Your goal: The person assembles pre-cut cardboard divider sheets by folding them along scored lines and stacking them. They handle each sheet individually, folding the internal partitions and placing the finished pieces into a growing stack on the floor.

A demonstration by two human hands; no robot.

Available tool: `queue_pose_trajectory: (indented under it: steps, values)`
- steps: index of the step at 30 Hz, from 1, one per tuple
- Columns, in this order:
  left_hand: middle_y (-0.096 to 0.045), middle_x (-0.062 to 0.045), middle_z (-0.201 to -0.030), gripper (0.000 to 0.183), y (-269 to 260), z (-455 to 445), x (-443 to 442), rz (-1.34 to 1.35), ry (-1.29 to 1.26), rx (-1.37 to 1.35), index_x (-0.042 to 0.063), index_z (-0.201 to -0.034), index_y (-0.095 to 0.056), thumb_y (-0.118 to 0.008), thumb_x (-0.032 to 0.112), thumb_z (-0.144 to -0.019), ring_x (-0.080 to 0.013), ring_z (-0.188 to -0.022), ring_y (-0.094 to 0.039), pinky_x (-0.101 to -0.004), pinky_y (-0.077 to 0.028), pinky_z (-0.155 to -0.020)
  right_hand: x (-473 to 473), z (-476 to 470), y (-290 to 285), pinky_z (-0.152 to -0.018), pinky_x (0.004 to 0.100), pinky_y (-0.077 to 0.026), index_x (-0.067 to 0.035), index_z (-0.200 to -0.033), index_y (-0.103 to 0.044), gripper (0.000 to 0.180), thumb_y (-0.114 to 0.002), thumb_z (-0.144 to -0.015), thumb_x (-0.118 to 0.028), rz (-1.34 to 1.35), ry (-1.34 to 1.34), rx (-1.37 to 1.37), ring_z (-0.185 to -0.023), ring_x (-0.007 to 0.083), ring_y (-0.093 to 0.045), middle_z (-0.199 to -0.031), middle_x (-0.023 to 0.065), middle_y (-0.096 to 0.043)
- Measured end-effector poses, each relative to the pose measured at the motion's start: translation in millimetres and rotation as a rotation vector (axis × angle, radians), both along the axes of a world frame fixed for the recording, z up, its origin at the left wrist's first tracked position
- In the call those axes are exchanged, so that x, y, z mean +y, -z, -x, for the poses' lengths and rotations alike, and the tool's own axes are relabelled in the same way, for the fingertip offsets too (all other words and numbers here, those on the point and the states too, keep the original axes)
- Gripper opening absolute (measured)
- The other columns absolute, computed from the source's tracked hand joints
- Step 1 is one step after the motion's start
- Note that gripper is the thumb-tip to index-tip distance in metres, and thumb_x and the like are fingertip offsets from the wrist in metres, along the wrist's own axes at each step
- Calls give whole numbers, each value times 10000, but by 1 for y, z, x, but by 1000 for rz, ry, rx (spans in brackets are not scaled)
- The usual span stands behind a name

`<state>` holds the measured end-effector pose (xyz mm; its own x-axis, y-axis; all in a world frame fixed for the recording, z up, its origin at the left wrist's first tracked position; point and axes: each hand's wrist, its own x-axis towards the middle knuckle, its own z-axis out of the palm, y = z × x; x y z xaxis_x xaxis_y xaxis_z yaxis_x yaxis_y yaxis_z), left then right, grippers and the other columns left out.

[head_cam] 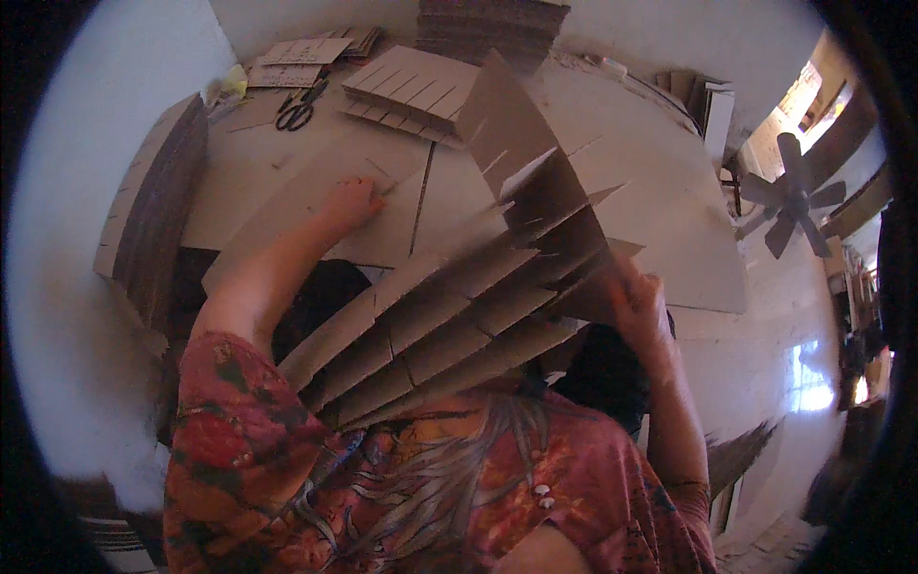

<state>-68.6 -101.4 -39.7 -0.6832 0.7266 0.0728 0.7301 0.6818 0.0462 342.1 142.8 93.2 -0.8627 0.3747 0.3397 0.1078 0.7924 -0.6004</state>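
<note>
My right hand (642,298) grips the near end of a wide slotted cardboard strip (527,136). That strip crosses several other slotted strips (430,323), which fan out in front of my chest and meet it at their slits. My left hand (356,201) lies over a flat cardboard piece (287,194) on the table, its fingers curled near a slit. Whether those fingers pinch the piece cannot be made out. My left forearm passes over the same piece.
Black-handled scissors (295,113) lie at the back left, near cardboard pieces bearing writing (301,54). A slotted cardboard stack (409,86) sits mid-table (660,194). Another stack (158,215) stands at the left wall, with a taller one (491,29) behind. A fan (795,197) is at right.
</note>
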Motion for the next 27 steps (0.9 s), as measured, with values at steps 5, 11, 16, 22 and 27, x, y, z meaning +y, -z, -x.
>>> queue_pose_trajectory:
  steps: [5, 11, 16, 22, 27]
  values:
    - [-638, -149, -873, 261, -71, -8, 12, 143, 16, -13, 29, -886, -618, -525, 265, -824, -322, -858, -611, -436, -480, -732, 1, -1, 1, -609, 431, -462, -51, -1044, -566, 217, -555, -827, -38, 3, -32, 89, -723, 427, -573, -813, 213, -605]
    - [-624, -147, -671, 226, -149, 13, 27, -80, 80, -107, 38, -726, -626, -508, 211, -810, -272, -620, -624, -386, -495, -589, -8, 1, 8, -525, 368, -416, -38, -972, -588, 177, -568, -797, -12, -112, -83, 193, -571, 346, -536, -681, 187, -555]
    - [-631, -104, -717, 204, -180, 4, 46, -62, 500, -257, 8, -803, -626, -538, 192, -815, -211, -623, -630, -357, -514, -589, -13, 4, -2, -615, 398, -473, -52, -1038, -572, 275, -589, -776, 30, -36, -169, 211, -724, 414, -584, -823, 199, -619]
    - [-612, -75, -790, 240, -193, -83, 72, -314, 191, -773, -13, -900, -625, -537, 197, -823, -199, -691, -636, -329, -526, -617, -12, -3, -5, -636, 410, -480, -45, -1055, -565, 267, -581, -795, 14, 5, -94, 153, -758, 426, -587, -835, 205, -622]
    - [-650, -166, -792, 216, -188, -89, 83, -137, 407, -117, 13, -842, -652, -540, 188, -783, -321, -698, -640, -401, -522, -630, -10, -10, -4, -671, 414, -478, -43, -1094, -557, 292, -576, -807, 1, 21, -87, 58, -813, 423, -583, -918, 213, -615]
